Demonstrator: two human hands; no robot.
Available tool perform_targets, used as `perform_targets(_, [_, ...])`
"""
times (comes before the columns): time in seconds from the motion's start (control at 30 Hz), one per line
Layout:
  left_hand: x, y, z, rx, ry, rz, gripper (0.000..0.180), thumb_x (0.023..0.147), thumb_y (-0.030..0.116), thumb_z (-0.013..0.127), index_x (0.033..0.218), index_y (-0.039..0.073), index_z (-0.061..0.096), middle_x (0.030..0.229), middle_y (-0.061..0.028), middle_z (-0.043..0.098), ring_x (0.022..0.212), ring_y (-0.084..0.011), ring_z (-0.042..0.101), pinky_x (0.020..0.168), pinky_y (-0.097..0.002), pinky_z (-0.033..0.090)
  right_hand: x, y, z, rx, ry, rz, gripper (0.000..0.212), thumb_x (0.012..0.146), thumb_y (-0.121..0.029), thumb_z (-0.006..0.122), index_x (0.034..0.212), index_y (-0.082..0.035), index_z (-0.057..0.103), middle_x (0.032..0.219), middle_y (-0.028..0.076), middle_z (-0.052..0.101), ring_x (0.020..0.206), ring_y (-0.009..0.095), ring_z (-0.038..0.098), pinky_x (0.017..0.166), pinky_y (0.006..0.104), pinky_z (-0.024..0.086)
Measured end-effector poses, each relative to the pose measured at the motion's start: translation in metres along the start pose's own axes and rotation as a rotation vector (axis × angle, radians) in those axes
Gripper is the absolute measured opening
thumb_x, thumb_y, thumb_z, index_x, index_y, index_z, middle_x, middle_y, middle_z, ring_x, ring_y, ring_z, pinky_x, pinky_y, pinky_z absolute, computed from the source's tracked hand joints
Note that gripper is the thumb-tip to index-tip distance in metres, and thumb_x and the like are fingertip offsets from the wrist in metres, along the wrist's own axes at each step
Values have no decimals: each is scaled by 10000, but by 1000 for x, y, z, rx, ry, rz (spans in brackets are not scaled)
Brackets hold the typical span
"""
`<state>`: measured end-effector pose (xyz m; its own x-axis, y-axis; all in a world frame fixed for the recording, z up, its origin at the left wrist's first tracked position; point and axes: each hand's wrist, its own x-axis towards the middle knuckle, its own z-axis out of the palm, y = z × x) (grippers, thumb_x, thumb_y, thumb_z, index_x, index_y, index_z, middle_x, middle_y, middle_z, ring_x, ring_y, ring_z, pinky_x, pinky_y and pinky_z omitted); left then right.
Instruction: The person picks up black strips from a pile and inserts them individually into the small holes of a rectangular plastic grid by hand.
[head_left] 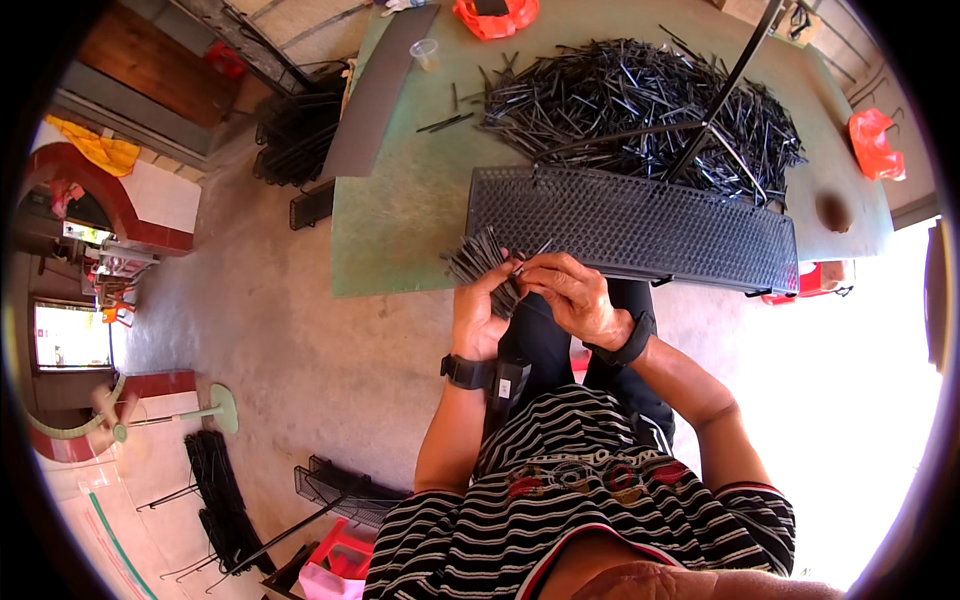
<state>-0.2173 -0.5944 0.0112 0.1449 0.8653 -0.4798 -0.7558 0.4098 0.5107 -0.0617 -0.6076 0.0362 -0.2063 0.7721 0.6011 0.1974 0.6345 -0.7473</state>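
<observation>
My left hand [482,315] is closed round a bundle of thin black strips [480,258], whose ends fan out up and to the left. Beside it, my right hand [575,298] has thumb and fingertips pinched together at the bundle's right side. One thin black strip juts out just above those fingertips. Both hands are over my lap, at the near edge of the green table [390,235]. Right beyond them, a long black perforated metal rack [630,222] lies across that edge, with black rods rising from its far side.
A large heap of black strips [620,105] covers the table behind the rack. A dark flat board [375,110], a clear cup [425,52] and a red plastic bag [497,17] lie at the far left. Another red bag [876,145] hangs at right. A fan [122,420] stands left.
</observation>
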Motion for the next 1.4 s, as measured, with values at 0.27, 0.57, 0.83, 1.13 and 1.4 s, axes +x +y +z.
perform_targets(0.27, [9, -7, -13, -97, -90, -83, 188, 795, -27, 593, 978, 17, 587, 962, -157, 640, 890, -258, 626, 775, -368, 519, -17, 11, -7, -378, -264, -292, 386, 672, 12, 619, 1057, 12, 587, 1088, 175, 543, 938, 328, 599, 708, 345, 548])
perform_targets(0.57, [6, -6, -16, -129, -40, -84, 246, 781, -65, 600, 1010, 24, 585, 938, -132, 647, 870, -227, 623, 740, -342, 527, -11, 14, -2, -506, -391, -315, 453, 655, -62, 655, 1085, 51, 566, 1096, 190, 542, 1057, 335, 539, 832, 383, 497])
perform_targets(0.83, [3, -5, -17, -78, -50, -2, 311, 721, -130, 624, 999, -5, 565, 887, -146, 639, 780, -238, 645, 664, -335, 544, -3, 12, -5, -378, -366, -244, 368, 679, 19, 628, 1041, 63, 574, 1013, 183, 576, 987, 321, 554, 844, 385, 480])
perform_targets(1.13, [-5, 3, -19, -4, -120, -63, 315, 721, -110, 636, 1011, -16, 555, 876, -154, 638, 691, -256, 652, 608, -348, 544, 25, 19, -8, -694, -464, -59, 236, 649, -39, 626, 877, 18, 606, 768, 80, 546, 764, 245, 525, 637, 332, 470])
perform_targets(1.4, [-9, 19, -37, -5, -17, 60, 259, 761, -61, 621, 1003, 9, 560, 916, -162, 635, 757, -292, 641, 694, -400, 543, 54, 8, -20, -201, -219, 503, 117, 789, -36, 619, 807, 49, 539, 690, 116, 587, 587, 240, 611, 514, 310, 501])
